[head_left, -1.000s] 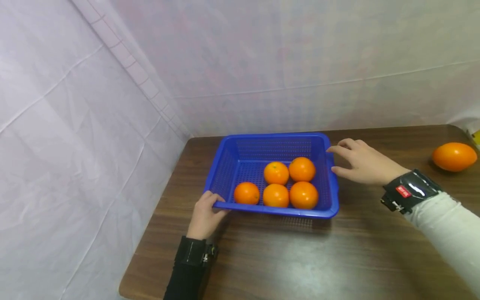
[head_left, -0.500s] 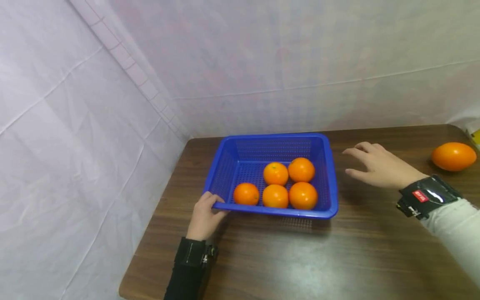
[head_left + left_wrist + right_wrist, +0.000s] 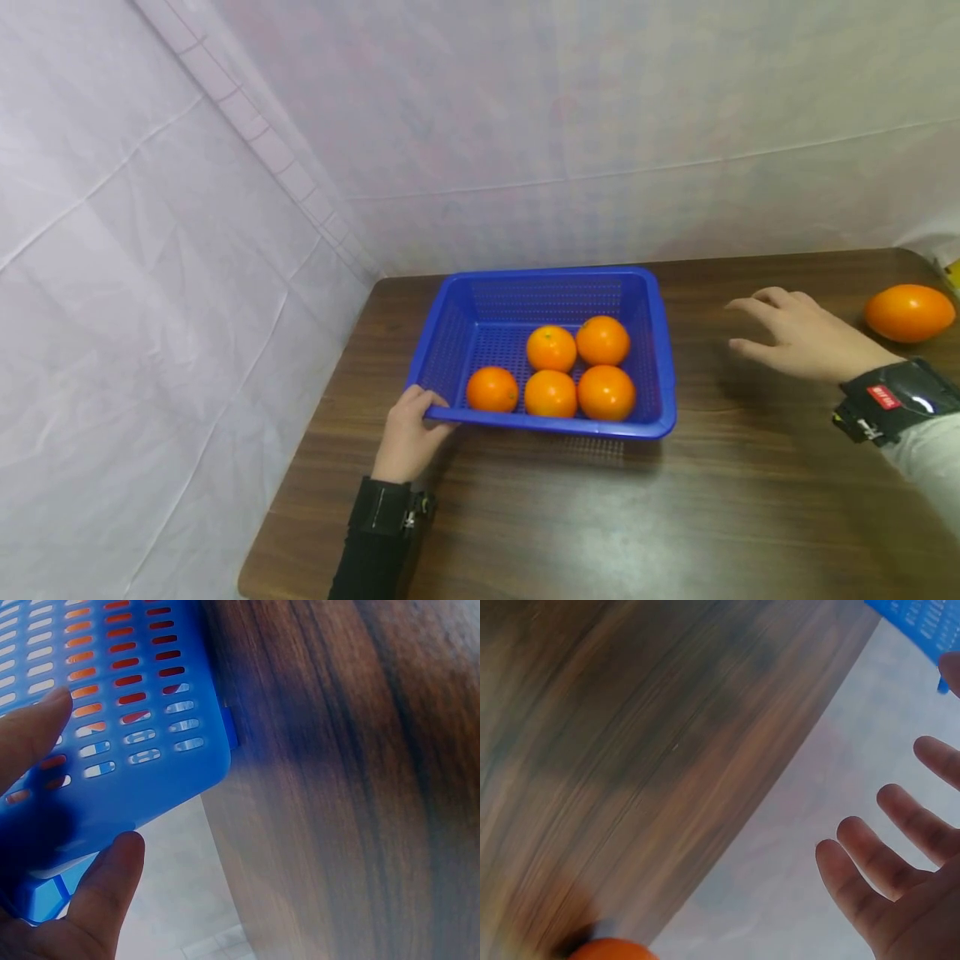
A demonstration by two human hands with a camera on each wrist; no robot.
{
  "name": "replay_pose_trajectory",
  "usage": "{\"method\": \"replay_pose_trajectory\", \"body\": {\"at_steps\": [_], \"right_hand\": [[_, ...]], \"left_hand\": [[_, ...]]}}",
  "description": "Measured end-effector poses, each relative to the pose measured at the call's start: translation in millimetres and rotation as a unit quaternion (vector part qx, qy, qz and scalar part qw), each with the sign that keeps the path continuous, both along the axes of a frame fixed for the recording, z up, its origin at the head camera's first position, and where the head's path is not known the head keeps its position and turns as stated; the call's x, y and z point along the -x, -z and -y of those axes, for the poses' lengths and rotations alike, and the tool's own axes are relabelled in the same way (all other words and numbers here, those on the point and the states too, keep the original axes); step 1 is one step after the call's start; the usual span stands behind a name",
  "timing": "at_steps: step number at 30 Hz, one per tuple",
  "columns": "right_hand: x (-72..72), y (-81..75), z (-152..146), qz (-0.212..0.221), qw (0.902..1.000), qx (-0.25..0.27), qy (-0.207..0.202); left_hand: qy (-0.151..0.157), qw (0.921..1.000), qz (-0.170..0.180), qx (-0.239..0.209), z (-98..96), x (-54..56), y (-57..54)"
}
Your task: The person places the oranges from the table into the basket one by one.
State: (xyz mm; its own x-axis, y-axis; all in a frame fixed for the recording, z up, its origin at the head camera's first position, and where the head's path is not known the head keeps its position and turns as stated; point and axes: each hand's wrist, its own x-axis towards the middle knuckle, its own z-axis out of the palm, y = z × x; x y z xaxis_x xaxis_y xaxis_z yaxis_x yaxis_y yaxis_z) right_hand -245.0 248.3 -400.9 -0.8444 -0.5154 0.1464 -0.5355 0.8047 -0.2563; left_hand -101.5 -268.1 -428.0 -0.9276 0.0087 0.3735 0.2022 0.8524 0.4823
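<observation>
A blue plastic basket (image 3: pixel 547 425) with slotted walls sits on the table and holds several oranges (image 3: pixel 551 393), most of them on its right side. My left hand (image 3: pixel 405 439) grips the basket's near left corner at the rim. In the left wrist view, thumb and finger lie on either side of the basket wall (image 3: pixel 142 780). To the right of the basket, my right hand (image 3: pixel 817 340) is over the table with fingers spread, holding nothing. A lone orange (image 3: pixel 910 313) rests farther right; its top just shows in the right wrist view as an orange curve (image 3: pixel 613 950).
The brown wooden table (image 3: pixel 540 517) has a rounded far right corner. White sheeting (image 3: pixel 637 133) hangs behind it and along the left. Something yellow (image 3: pixel 954 273) peeks in at the right edge, cut off by the frame.
My right hand has left the basket's right rim and moved right, closer to the lone orange. My left hand keeps its grip, and the basket has hardly moved.
</observation>
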Motion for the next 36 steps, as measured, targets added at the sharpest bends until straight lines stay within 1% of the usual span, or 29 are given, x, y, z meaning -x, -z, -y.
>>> {"method": "replay_pose_trajectory", "body": {"at_steps": [3, 12, 16, 22, 26, 32, 36], "right_hand": [[1.0, 0.7, -8, 0.004, 1.0, -0.006, 0.007], [5.1, 1.7, -35, 0.04, 0.9966, -0.047, 0.055], [8.4, 4.0, -48, 0.041, 0.9954, -0.053, 0.068], [11.7, 9.2, -66, 0.024, 0.9962, -0.039, 0.074], [14.3, 13.5, -77, 0.01, 0.9952, -0.043, 0.087], [20.0, 21.6, -97, -0.016, 0.9881, -0.065, 0.138], [23.7, 25.5, -107, -0.012, 0.9828, -0.054, 0.176]], "left_hand": [[0.002, 1.0, -0.003, -0.001, 0.3, -0.1, 0.3], [0.005, 0.9999, -0.009, -0.001, 1.3, 0.2, 1.5], [0.003, 0.9999, -0.011, -0.001, 1.5, 0.3, 2.1], [0.004, 0.9999, -0.013, 0.001, 1.1, 0.5, 2.4], [0.003, 0.9999, -0.009, 0.005, 0.4, 0.1, 2.3], [0.001, 0.9999, -0.009, 0.006, 0.7, 0.1, 2.9], [0.003, 0.9999, -0.012, 0.005, 0.9, 0.9, 3.4]]}}
